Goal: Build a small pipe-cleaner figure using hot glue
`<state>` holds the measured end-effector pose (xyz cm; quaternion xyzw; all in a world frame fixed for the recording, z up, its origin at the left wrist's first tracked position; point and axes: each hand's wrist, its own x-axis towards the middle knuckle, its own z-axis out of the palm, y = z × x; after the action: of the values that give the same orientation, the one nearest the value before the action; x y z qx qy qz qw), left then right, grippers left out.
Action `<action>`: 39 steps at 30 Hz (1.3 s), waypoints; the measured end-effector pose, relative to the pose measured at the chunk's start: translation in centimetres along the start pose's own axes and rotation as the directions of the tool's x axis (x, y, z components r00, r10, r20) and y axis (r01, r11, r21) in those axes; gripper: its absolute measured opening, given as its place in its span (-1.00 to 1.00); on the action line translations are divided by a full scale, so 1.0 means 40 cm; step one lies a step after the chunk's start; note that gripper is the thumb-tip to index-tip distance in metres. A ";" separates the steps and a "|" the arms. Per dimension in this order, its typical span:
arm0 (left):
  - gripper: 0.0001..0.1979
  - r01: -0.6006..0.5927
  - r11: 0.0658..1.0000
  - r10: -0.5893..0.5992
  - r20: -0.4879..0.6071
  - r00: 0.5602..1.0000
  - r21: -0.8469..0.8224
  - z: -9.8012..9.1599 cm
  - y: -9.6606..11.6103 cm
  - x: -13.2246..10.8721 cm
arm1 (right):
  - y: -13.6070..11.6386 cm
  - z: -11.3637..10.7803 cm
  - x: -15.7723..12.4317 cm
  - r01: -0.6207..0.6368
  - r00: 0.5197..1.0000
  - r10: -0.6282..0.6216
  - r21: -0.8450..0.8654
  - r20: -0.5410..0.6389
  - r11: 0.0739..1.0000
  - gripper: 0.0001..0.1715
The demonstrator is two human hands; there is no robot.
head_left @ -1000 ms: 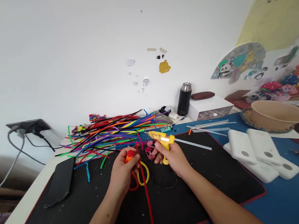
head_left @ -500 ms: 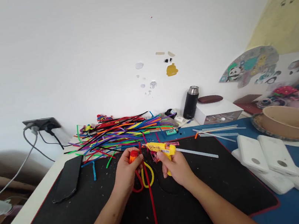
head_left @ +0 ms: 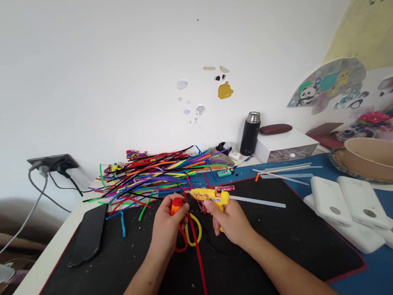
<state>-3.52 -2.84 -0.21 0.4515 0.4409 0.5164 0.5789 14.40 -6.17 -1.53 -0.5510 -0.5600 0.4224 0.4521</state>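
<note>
My left hand [head_left: 171,223] is closed around a small orange-and-red pipe-cleaner piece [head_left: 177,204], gripping it between thumb and fingers. By the thumb, a long red pipe cleaner [head_left: 201,265] runs upright and hangs down towards the near edge. In my right hand [head_left: 231,218] is a yellow glue gun [head_left: 209,196], with a clear glue stick [head_left: 259,201] poking out of its back. The gun's nozzle points left, right by the top of the red pipe cleaner; whether they touch I cannot tell. Below my left fingers lie a red loop and a yellow loop [head_left: 198,231], resembling scissor handles.
A heap of coloured pipe cleaners [head_left: 156,175] lies behind my hands. On the black mat [head_left: 128,286] rests a phone [head_left: 89,235]. Rightward are spare glue sticks [head_left: 289,173], white devices [head_left: 332,203] and a bowl [head_left: 386,158]. A black flask [head_left: 250,134] stands by the wall.
The glue gun has shifted slightly left, its nozzle nearer the top of the red pipe cleaner. My left hand keeps its hold. The view has tilted very slightly.
</note>
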 end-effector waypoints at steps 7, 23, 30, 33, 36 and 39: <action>-0.62 0.009 1.000 -0.009 0.004 1.000 0.027 0.001 -0.003 -0.002 | -0.012 -0.002 0.000 -0.011 1.000 0.010 -0.018 -0.025 1.000 -0.27; -0.61 0.011 0.998 -0.012 0.016 1.000 0.064 0.010 0.006 -0.009 | -0.001 0.002 0.000 -0.007 0.999 0.007 -0.005 -0.048 1.000 -0.29; -0.60 0.000 0.999 0.000 0.003 1.000 0.040 0.009 0.003 -0.010 | -0.003 0.000 0.001 -0.018 0.998 0.018 -0.005 -0.060 1.000 -0.25; -0.61 -0.003 0.999 0.003 0.002 1.000 0.037 0.007 0.002 -0.009 | -0.003 0.000 0.002 -0.023 0.998 0.023 -0.005 -0.061 1.000 -0.25; -0.62 -0.004 0.999 0.004 0.005 1.000 0.045 0.005 0.001 -0.006 | -0.003 0.002 0.002 -0.030 0.998 0.030 0.003 -0.061 1.000 -0.25; -0.62 -0.004 0.998 0.004 0.003 1.000 0.055 0.004 -0.001 -0.004 | -0.001 0.004 0.002 -0.028 0.998 0.029 0.009 -0.059 1.000 -0.25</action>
<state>-3.36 -3.01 -0.20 0.4688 0.4531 0.5044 0.5661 14.24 -6.09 -1.52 -0.5694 -0.5366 0.4146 0.4647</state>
